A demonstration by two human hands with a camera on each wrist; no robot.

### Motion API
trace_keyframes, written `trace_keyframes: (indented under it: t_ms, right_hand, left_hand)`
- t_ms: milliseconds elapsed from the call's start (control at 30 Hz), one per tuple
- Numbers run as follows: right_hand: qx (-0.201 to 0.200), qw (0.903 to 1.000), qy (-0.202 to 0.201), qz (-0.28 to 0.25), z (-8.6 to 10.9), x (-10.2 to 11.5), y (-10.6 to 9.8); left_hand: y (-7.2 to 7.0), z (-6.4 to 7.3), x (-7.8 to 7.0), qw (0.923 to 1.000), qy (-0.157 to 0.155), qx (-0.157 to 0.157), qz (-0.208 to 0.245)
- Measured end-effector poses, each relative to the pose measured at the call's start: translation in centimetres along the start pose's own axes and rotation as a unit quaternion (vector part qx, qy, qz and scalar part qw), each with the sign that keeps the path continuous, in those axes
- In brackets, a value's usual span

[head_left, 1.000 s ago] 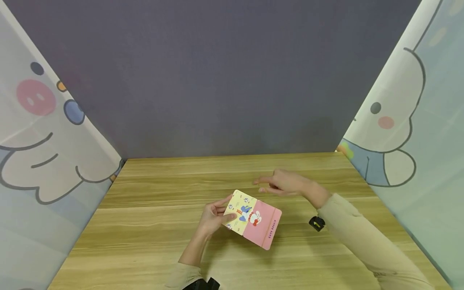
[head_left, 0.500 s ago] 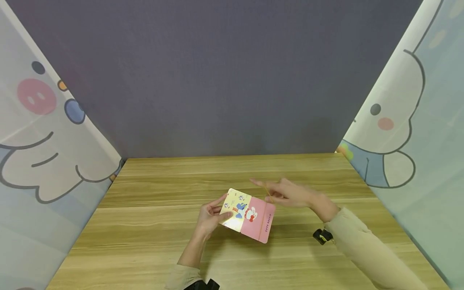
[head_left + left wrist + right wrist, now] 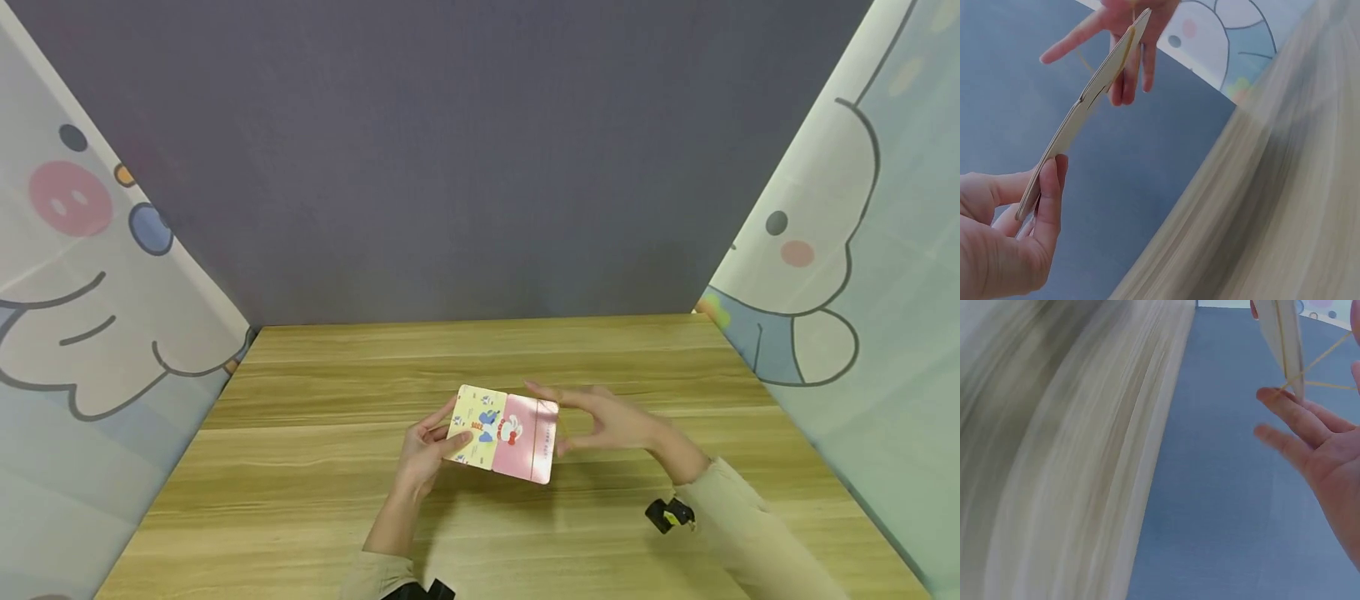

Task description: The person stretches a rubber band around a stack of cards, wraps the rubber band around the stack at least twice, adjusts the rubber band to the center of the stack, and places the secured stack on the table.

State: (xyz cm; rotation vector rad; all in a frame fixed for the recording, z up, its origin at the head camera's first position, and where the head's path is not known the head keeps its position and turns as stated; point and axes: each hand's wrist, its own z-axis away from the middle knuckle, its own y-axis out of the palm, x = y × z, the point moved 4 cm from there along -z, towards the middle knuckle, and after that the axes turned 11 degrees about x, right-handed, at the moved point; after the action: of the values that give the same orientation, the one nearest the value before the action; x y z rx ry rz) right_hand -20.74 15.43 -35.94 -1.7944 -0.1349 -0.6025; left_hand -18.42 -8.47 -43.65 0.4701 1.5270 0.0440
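My left hand [image 3: 420, 457] pinches the yellow end of a thin flat booklet [image 3: 516, 454], thumb on top and fingers beneath, above the table. Its face is half yellow, half pink, with cartoon animals. A thin rubber band [image 3: 1322, 357] runs round the pink end. From there it stretches to my right hand [image 3: 621, 421], whose thumb and fingers are spread apart beside that end. In the left wrist view the booklet [image 3: 1079, 115] appears nearly edge-on, with an uneven step along its edge. Part of the band at the right thumb is cut off in the right wrist view.
A wood-grain table [image 3: 315, 500] lies below both hands. Behind it rises a dark grey panel [image 3: 480, 167]. Cartoon-printed curtains [image 3: 795, 183] flank both sides. Each wrist wears a small black device [image 3: 670, 515].
My right hand has come down beside the pink end, its thumb and fingers spreading farther apart with the band. The booklet has shifted left and slightly up, turning more level.
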Motion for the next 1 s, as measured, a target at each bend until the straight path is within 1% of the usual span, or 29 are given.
trace_keyframes:
  t_ms: [67, 133, 167, 267, 333, 400, 467, 567, 800, 900, 1000]
  right_hand:
    - [-0.010, 0.9999, -0.006, 0.003, 0.0, 0.1, 0.3]
    - [-0.023, 0.9997, -0.003, 0.010, 0.0, 0.2, 0.6]
    - [-0.030, 0.9994, 0.005, 0.016, 0.1, 0.2, 0.7]
    - [-0.048, 0.9976, 0.039, 0.031, 0.1, 0.4, 1.0]
    - [-0.055, 0.9963, 0.062, 0.022, 0.1, 0.5, 1.1]
    - [-0.061, 0.9954, 0.073, 0.007, 0.1, 0.6, 1.3]
    - [-0.067, 0.9949, 0.075, -0.010, 0.0, 0.7, 1.4]
    - [-0.071, 0.9943, 0.075, -0.027, -0.1, 0.9, 1.5]
    - [-0.065, 0.9947, 0.072, -0.035, 0.0, 1.2, 1.9]
    - [-0.072, 0.9932, 0.082, -0.039, 0.1, 1.2, 2.0]
    - [-0.089, 0.9917, 0.086, -0.036, 0.2, 1.1, 2.0]
  left_hand:
    - [0.1, 0.0, -0.1, 0.9998, -0.003, -0.014, 0.016]
    - [0.2, 0.1, -0.1, 0.9992, -0.006, -0.029, 0.028]
    - [0.3, 0.1, -0.2, 0.9986, -0.008, -0.037, 0.036]
    - [0.6, 0.2, -0.3, 0.9975, -0.009, -0.049, 0.051]
    - [0.8, 0.3, -0.3, 0.9966, -0.012, -0.053, 0.061]
    - [1.0, 0.5, -0.2, 0.9955, -0.015, -0.058, 0.073]
    - [1.2, 0.6, -0.2, 0.9943, -0.016, -0.065, 0.083]
    - [1.5, 0.8, -0.3, 0.9928, -0.008, -0.072, 0.095]
    - [1.9, 1.1, -0.6, 0.9921, 0.021, -0.073, 0.100]
    - [1.9, 1.1, -0.7, 0.9924, 0.023, -0.073, 0.096]
    - [1.9, 1.2, -0.8, 0.9924, 0.022, -0.079, 0.091]
